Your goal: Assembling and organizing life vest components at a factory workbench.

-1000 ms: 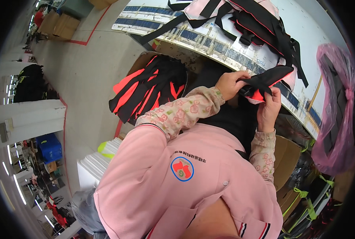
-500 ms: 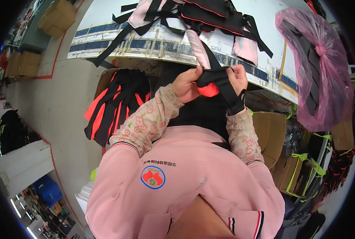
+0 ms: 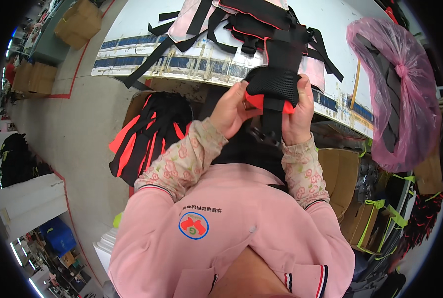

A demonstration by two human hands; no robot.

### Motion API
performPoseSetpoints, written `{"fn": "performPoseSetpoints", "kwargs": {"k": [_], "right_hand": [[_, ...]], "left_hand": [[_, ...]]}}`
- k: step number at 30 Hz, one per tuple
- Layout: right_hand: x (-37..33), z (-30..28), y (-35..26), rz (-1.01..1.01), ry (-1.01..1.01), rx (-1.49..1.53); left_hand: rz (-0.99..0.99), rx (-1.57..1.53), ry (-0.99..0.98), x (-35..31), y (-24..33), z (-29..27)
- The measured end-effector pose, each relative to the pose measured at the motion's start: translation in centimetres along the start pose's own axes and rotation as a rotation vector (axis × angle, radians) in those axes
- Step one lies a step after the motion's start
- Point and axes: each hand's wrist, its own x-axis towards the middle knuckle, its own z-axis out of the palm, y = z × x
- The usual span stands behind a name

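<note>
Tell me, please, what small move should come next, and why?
Perhaps lower the left grip to steady the strap: its lower end hangs unheld and blurred below the black pad, while the right grip holds the pad's right side.

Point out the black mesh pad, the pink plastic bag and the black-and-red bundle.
Black mesh pad (image 3: 273,89): head view, middle of its mesh face.
Pink plastic bag (image 3: 413,106): head view, film below its knot.
Black-and-red bundle (image 3: 151,134): head view, middle of its strips.
</note>
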Motion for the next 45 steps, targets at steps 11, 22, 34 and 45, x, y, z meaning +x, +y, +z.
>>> {"fn": "performPoseSetpoints", "kwargs": {"k": [11,22,34,45], "right_hand": [[-1.2,-2.3,2.6,0.0,0.056,-0.194],[-0.8,-0.7,1.1,0.237,0.081,0.132],[0.3,-0.3,0.4,0.143,-0.037,-0.304],[1.9,0.0,1.4,-0.093,-0.142,-0.671]], "left_hand": [[0.164,0.039,-0.024,0.8,-0.3,-2.2],[0.162,-0.275,-0.27,0.4,3.1,-2.4],[0.758,0.74,0.109,0.4,3.6,-1.6],[0.638,1.419,-0.228,1.7,3.0,-1.1]]}}
